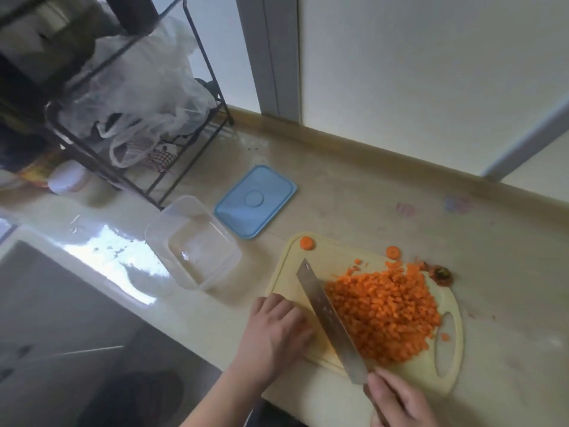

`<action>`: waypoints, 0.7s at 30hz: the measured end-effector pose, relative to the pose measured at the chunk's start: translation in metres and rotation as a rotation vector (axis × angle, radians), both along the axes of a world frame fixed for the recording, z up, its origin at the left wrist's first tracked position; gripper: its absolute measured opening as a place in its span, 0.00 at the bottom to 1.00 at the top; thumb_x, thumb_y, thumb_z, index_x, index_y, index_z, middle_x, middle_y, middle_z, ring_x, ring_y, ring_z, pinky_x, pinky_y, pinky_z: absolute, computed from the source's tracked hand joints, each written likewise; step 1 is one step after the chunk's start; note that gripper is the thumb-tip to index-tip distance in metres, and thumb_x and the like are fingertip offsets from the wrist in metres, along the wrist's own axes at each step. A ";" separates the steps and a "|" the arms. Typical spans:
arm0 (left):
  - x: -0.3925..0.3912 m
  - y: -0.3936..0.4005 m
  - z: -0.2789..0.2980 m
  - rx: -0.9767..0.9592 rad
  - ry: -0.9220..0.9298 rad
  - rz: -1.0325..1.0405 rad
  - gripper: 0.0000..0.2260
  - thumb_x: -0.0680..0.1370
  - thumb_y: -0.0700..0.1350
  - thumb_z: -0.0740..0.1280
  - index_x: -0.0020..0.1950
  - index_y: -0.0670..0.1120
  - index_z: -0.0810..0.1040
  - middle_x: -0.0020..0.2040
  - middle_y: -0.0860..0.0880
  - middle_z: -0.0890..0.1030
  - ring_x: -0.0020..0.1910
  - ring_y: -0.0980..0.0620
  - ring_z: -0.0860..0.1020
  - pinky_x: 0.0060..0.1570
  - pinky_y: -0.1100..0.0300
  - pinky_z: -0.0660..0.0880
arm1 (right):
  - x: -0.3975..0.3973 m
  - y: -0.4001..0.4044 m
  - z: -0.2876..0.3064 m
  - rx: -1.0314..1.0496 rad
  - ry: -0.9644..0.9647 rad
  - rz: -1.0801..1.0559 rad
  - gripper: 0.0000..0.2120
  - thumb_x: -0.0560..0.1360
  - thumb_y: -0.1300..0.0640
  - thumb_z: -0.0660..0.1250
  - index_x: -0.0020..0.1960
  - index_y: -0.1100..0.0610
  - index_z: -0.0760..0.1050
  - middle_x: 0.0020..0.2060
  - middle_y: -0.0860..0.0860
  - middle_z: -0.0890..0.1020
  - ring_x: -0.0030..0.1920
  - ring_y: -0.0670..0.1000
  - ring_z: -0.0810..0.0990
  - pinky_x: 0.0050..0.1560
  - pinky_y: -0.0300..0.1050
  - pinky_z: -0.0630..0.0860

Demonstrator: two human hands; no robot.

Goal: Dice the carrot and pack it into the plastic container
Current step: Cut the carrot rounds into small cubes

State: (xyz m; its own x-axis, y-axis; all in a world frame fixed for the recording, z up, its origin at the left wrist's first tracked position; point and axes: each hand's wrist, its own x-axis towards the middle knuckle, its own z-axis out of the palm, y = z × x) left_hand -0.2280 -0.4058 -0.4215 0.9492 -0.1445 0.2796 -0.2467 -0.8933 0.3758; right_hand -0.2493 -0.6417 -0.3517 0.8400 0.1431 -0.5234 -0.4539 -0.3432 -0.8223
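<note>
The heap of small orange carrot dice lies on the pale yellow plastic cutting board, filling its middle and right part. The broad steel knife blade stands along the heap's left flank, its long axis running from about eleven o'clock at the tip to five o'clock at the handle, and its flat face touches the dice. The right hand has its grip curled round the knife handle at the board's near edge. The left hand rests flat on the board just left of the blade, fingers relaxed and holding nothing.

The clear rectangular plastic container sits empty on the glossy beige desk, at about ten o'clock from the heap and just off the board's left edge. Its blue rectangular plastic lid lies flat beyond it, toward twelve o'clock. So the dice must travel leftward, across the blade's line, and the left hand is the nearer one to the container. Dicing looks finished; packing has not begun. Two round carrot slices lie apart at the board's far edge.
</note>
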 end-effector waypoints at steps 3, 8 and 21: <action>-0.007 -0.006 0.002 -0.008 -0.035 0.027 0.08 0.76 0.54 0.70 0.46 0.50 0.82 0.48 0.54 0.81 0.53 0.49 0.74 0.49 0.53 0.67 | -0.001 0.010 -0.006 0.069 0.079 -0.007 0.16 0.77 0.54 0.65 0.43 0.30 0.78 0.18 0.55 0.73 0.20 0.48 0.71 0.27 0.36 0.67; -0.014 0.001 -0.012 -0.062 -0.117 -0.107 0.05 0.76 0.41 0.75 0.51 0.45 0.83 0.51 0.49 0.82 0.49 0.46 0.79 0.48 0.53 0.74 | -0.006 0.009 0.002 0.007 0.067 0.045 0.17 0.77 0.54 0.65 0.45 0.29 0.77 0.18 0.54 0.73 0.20 0.47 0.71 0.26 0.35 0.67; -0.012 0.033 -0.012 -0.159 -0.048 0.139 0.13 0.74 0.42 0.68 0.58 0.45 0.79 0.55 0.48 0.82 0.51 0.47 0.77 0.52 0.55 0.73 | -0.002 0.008 0.016 0.006 0.043 0.013 0.10 0.72 0.38 0.61 0.46 0.34 0.80 0.18 0.52 0.70 0.21 0.47 0.69 0.27 0.34 0.67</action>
